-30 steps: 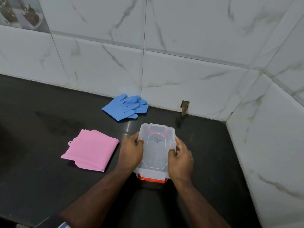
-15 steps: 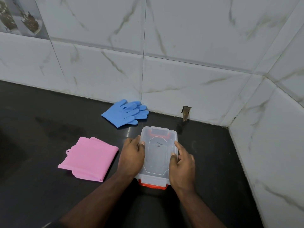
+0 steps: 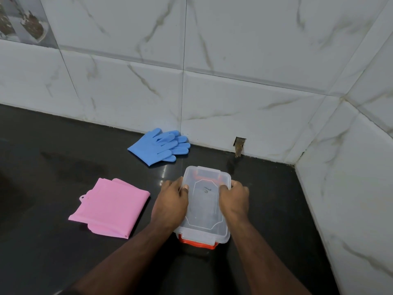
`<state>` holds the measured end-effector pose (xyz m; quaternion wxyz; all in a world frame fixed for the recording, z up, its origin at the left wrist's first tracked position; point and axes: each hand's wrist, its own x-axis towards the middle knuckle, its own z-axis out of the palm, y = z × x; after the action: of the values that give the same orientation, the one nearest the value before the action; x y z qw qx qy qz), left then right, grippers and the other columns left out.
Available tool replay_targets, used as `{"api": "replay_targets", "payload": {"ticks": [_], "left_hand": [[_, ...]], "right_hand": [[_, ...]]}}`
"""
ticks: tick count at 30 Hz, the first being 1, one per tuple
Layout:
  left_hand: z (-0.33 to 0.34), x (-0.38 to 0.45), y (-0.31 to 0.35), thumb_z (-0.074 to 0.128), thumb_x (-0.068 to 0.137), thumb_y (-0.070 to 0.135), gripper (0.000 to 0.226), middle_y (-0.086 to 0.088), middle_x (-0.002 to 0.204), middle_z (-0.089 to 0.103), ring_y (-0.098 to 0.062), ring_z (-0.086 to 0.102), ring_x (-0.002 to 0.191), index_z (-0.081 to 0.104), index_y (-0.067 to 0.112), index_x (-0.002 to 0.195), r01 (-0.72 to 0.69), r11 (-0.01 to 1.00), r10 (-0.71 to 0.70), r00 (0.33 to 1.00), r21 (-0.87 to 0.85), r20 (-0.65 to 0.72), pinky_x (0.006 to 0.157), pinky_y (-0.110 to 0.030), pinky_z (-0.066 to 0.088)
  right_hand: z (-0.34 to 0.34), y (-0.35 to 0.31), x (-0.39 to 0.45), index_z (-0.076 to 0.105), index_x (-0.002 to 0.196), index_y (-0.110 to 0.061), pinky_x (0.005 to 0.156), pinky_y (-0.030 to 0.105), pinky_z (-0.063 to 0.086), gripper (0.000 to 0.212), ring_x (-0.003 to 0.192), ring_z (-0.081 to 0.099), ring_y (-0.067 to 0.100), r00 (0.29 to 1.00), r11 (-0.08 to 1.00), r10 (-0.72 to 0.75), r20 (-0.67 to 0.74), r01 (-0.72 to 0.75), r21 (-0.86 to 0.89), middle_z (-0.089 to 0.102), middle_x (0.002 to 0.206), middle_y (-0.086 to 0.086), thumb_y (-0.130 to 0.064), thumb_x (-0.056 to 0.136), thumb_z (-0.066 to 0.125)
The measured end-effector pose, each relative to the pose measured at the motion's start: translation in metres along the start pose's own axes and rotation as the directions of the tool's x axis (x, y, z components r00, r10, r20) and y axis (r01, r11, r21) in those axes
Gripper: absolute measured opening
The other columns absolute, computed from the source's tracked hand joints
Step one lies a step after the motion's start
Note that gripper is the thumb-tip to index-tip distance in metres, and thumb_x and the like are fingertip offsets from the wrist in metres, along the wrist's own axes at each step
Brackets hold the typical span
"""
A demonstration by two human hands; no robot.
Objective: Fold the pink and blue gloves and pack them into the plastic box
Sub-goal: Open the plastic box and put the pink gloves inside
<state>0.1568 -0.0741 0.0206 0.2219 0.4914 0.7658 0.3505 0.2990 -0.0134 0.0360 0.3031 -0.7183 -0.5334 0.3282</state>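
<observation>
A clear plastic box [image 3: 205, 204] with its lid on sits just below the centre of the frame on a black tabletop [image 3: 53, 252]. Orange clasps show at its near end and through the lid at its far end, and a small dark mark shows on the lid.

The left hand [image 3: 171, 204] grips the box's left edge: its thumb lies on the lid near the rim and its fingers [image 3: 168, 185] curl over the side. The right hand [image 3: 234, 201] grips the right edge, fingers curled over the rim and down the side. Both forearms reach in from the bottom of the frame.

The pink gloves [image 3: 111, 207] lie folded flat at the left of the box, near the left hand but apart from it, with a small hanging loop at their left edge. The blue gloves [image 3: 158, 146] lie stacked and unfolded above and left of the box, close to the wall [image 3: 234, 92], their fingertips pointing right. Neither pair is in the box.

White marble-look tiles cover the wall behind and to the right. A small dark notch [image 3: 239, 145] breaks the tile at the tabletop line, upper right of the box.
</observation>
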Motion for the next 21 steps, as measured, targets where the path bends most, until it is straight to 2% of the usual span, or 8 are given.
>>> {"api": "replay_targets", "payload": {"ticks": [4,10,16,21], "left_hand": [[0.003,0.002,-0.002,0.041,0.104,0.034,0.028,0.002,0.116,0.055,-0.002,0.052,0.085,0.063,0.023,0.117,-0.018,1.000,0.018,1.000,0.009,-0.015,0.080,-0.025,0.040],[0.003,0.002,-0.001,0.039,0.105,0.034,0.028,0.006,0.113,0.052,-0.002,0.052,0.086,0.060,0.025,0.122,-0.029,1.000,0.029,1.000,0.010,0.003,0.080,-0.025,0.042],[0.002,0.004,0.001,0.039,0.106,0.034,0.030,0.004,0.115,0.052,-0.008,0.054,0.092,0.059,0.024,0.125,-0.033,0.999,0.033,0.999,0.015,0.021,0.082,-0.026,0.041],[0.002,0.003,0.002,0.037,0.105,0.035,0.030,0.002,0.117,0.051,-0.010,0.055,0.093,0.058,0.022,0.122,-0.029,0.999,0.028,0.999,0.029,0.025,0.082,-0.027,0.040]], "right_hand": [[0.004,0.009,0.001,0.060,0.119,-0.009,0.094,0.047,0.053,0.032,0.106,0.060,0.029,0.999,0.997,-0.037,-0.038,0.034,-0.065,0.049,0.118,0.010,-0.030,0.096,0.055],[0.005,0.016,0.006,0.059,0.125,-0.008,0.103,0.045,0.047,0.032,0.119,0.050,0.028,0.992,0.989,-0.105,-0.068,0.096,-0.115,0.049,0.124,0.012,-0.025,0.098,0.053],[0.002,0.012,0.004,0.061,0.123,-0.009,0.102,0.036,0.046,0.028,0.119,0.049,0.024,0.976,0.979,-0.178,-0.126,0.162,-0.126,0.051,0.124,0.010,-0.019,0.098,0.052],[0.001,0.009,0.005,0.060,0.127,-0.011,0.101,0.038,0.049,0.030,0.116,0.054,0.024,0.980,0.983,-0.164,-0.114,0.152,-0.108,0.053,0.126,0.010,-0.019,0.099,0.051]]}}
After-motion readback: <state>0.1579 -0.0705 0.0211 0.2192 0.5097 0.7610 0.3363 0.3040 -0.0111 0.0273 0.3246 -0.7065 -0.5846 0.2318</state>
